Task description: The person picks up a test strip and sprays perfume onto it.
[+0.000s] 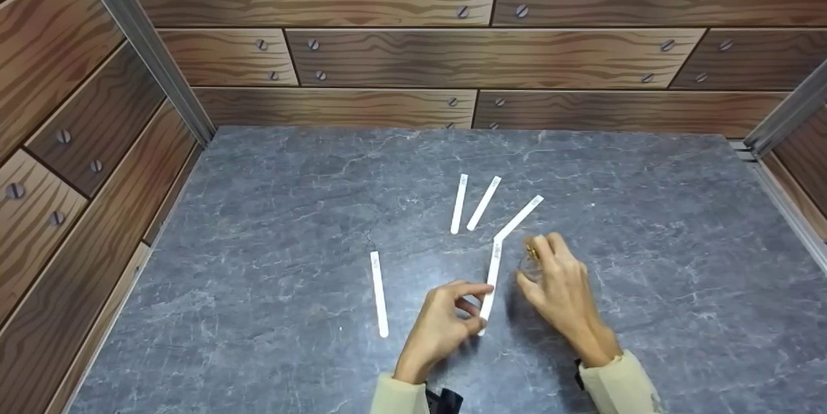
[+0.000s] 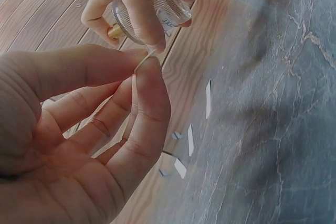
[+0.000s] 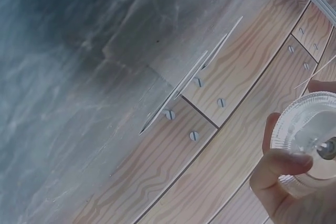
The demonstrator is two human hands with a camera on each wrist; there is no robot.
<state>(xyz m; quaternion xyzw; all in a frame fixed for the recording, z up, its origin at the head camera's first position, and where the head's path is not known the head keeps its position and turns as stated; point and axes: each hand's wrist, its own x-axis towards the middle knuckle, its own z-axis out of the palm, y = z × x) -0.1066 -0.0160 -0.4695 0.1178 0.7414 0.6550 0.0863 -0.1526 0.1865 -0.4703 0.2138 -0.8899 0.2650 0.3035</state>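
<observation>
Left hand (image 1: 442,323) pinches a white paper strip (image 1: 492,278) between thumb and fingertips. Right hand (image 1: 562,291) has its grip curled round a small glass bottle (image 2: 152,11), just beside the strip, above the grey desk (image 1: 258,207).

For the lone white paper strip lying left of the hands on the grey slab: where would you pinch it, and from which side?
The lone strip lies flat on the slab, apart from the others, its long axis running roughly toward and away from the person. Probably best to pinch its near end from above with the left hand, the closer hand, sliding or lifting a thin edge first, since flat paper offers no height.
</observation>
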